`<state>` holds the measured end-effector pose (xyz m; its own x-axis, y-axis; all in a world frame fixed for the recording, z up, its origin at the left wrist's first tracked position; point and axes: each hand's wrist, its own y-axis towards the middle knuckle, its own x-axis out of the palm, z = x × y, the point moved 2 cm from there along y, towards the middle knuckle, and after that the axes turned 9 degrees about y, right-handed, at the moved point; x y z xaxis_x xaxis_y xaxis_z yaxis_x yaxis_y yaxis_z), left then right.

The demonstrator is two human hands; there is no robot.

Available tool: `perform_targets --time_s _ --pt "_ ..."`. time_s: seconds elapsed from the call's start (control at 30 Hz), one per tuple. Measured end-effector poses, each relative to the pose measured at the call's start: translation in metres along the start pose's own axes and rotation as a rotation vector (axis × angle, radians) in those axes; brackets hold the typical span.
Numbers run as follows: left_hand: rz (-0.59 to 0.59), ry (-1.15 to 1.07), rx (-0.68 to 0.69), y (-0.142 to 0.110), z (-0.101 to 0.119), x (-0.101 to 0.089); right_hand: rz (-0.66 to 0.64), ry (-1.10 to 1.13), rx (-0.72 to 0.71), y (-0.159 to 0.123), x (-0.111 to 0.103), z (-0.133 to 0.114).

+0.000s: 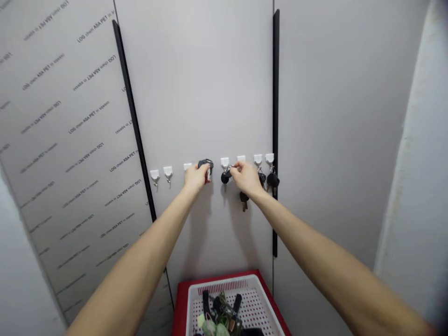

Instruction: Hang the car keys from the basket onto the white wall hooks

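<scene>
My left hand [196, 177] is closed on a bunch of keys [207, 168] with a black fob and something red, held in front of the cabinet door. To the right, my right hand [245, 177] pinches a key with a black head [226, 176] by its ring, just below a white hook [224, 162]. Whether the ring sits on that hook I cannot tell. Black-headed keys [244, 198] hang below my right hand. More keys [273, 180] hang from the hooks at the right end. A bare white hook [168, 172] is left of my left hand.
A white perforated basket [269, 322] with several keys and fobs [222, 312] stands on a red surface [181, 298] below. Long black handles [276, 93] run up the door edges. Printed film [70, 140] covers the left panel.
</scene>
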<state>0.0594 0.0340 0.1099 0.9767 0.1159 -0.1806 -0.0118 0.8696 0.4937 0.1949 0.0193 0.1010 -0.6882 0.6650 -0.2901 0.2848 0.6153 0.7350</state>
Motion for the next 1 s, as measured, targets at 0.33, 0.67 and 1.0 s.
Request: perform_targets --time_s 0.33,0.67,1.0 --pt "0.017 0.23 0.075 0.025 0.013 -0.009 -0.503 -0.027 -0.115 0.006 -0.002 -0.035" --pt "-0.118 0.297 -0.012 -0.003 -0.01 -0.02 -1.071 -0.115 0.07 -0.15 0.038 0.077" --pt "0.006 0.541 0.094 0.036 0.037 -0.015 -0.221 0.043 0.008 -0.073 -0.014 0.058"
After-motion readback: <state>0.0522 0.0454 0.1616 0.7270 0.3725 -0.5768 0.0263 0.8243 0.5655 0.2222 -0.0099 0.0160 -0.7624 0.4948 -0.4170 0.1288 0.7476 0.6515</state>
